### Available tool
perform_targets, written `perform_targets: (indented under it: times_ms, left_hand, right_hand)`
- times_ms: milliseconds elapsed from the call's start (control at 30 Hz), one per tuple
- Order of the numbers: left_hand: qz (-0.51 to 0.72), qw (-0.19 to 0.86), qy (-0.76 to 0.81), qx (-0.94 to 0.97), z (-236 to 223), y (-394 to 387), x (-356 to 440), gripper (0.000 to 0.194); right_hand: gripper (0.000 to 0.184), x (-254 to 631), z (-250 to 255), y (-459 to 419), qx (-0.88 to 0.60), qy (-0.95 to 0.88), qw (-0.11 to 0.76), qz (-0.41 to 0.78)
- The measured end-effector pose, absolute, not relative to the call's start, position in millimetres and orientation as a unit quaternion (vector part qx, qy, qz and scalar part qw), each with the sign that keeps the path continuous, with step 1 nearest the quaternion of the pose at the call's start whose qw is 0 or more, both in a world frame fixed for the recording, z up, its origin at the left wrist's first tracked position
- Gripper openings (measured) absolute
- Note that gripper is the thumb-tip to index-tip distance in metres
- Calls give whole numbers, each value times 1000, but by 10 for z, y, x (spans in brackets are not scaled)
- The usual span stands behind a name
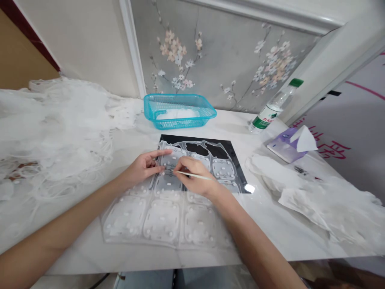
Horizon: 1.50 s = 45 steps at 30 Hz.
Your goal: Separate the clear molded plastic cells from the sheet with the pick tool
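A: Left of your left hand (142,167), a loose white heap (60,128)! That hand has its thumb and forefinger spread on the work, gripping nothing.

B: And beneath it?

A: The translucent sheet (162,216), running under both your hands and back toward you, its far part over a black board (240,176). It looks light, soft, floppy, perhaps a little clingy.

B: Fragile?

A: The thin film at the far edge would likely tear first; you're better holding the moulded panels. And on the right, your right hand (194,174) pinches a slim pale tool (200,176), tip just beside your left thumb!
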<state>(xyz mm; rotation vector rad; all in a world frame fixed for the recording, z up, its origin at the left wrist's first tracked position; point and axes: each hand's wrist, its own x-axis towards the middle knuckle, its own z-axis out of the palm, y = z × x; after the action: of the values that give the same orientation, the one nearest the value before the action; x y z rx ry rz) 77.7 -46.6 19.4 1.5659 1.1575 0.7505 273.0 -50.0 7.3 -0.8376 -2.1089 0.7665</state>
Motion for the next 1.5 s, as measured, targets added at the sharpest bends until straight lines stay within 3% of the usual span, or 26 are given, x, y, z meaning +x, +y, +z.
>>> perform_targets:
  times_ms: [1500]
  left_hand:
    - [321,518,489,625,235,-479,783,58]
  right_hand:
    - [11,2925,262,-524,-365,-790,367,329]
